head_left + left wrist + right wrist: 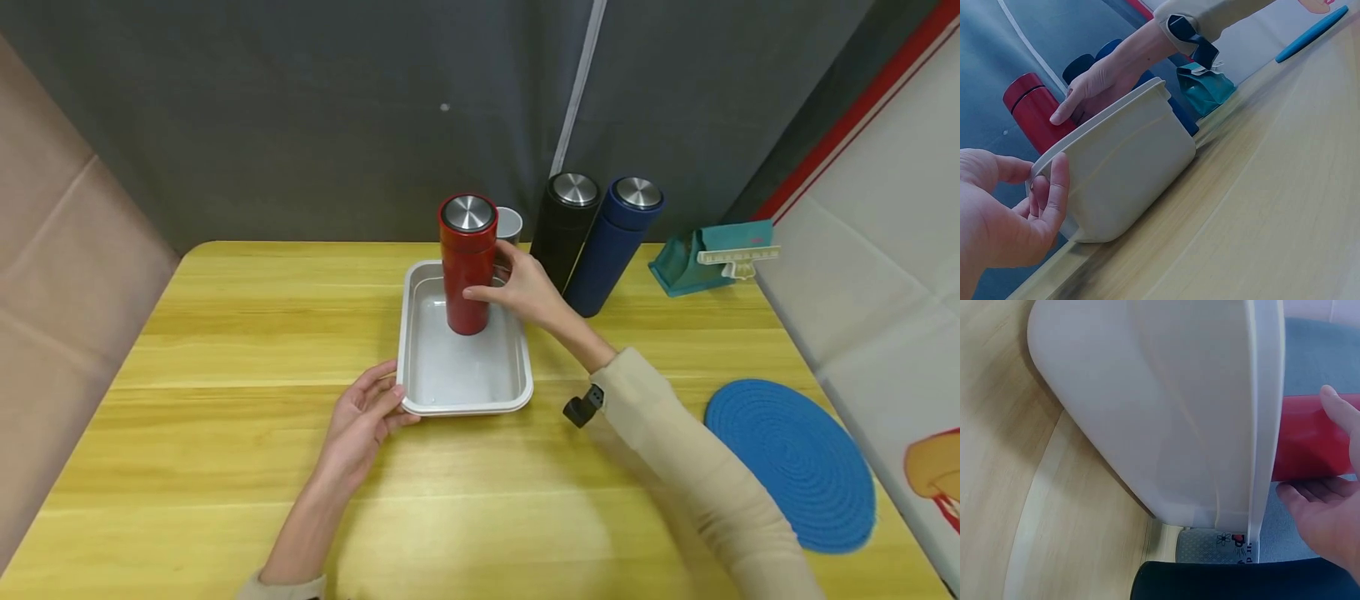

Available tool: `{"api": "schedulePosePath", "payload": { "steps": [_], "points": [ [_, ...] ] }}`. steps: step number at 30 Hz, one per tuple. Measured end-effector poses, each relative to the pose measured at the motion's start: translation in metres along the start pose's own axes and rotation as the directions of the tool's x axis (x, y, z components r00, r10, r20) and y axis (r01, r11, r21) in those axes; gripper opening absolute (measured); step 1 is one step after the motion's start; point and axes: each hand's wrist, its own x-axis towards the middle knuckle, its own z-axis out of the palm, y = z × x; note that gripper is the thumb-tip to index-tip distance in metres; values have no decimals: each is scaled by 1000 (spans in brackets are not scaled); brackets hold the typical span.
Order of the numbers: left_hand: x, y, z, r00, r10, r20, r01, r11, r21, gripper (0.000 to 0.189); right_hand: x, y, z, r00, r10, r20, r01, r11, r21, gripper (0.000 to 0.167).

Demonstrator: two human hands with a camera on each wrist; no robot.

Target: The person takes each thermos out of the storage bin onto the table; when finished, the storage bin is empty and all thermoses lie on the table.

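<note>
A red thermos (pixel 468 275) with a steel-topped lid stands upright inside a white plastic bin (pixel 465 408), towards its far end. My right hand (pixel 527 287) grips the thermos from the right side, thumb in front and fingers behind. At the bin's near left corner, my left hand (pixel 363 425) pinches the rim between thumb and fingers. The left wrist view shows the bin's deep outer wall (pixel 1129 162) on the table. From the right wrist view, the red thermos (pixel 1310 437) rises past the rim; its base is hidden there.
A black thermos (pixel 566 221) and a blue thermos (pixel 615 246) stand right of the bin. Behind the red thermos is a cup (pixel 510 223), partly hidden. Farther right are a teal clipped pouch (pixel 682 265) and a round blue placemat (pixel 791 462). A grey curtain (pixel 300 125) backs the table.
</note>
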Motion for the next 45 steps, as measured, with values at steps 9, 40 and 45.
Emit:
{"api": "schedulePosePath", "payload": {
  "steps": [9,40,45],
  "points": [
    [1,-1,1,1000,-2,1,2,1000,-3,46,1,-2,1,1000,-2,-30,1,999,-37,68],
    [3,0,1,1000,8,24,-8,1000,-8,48,-10,-16,-13,999,-7,-39,5,999,-39,65],
    [0,0,1,1000,-2,3,2,1000,-1,48,-12,-26,-18,998,-34,-45,34,999,-4,63]
  ]
}}
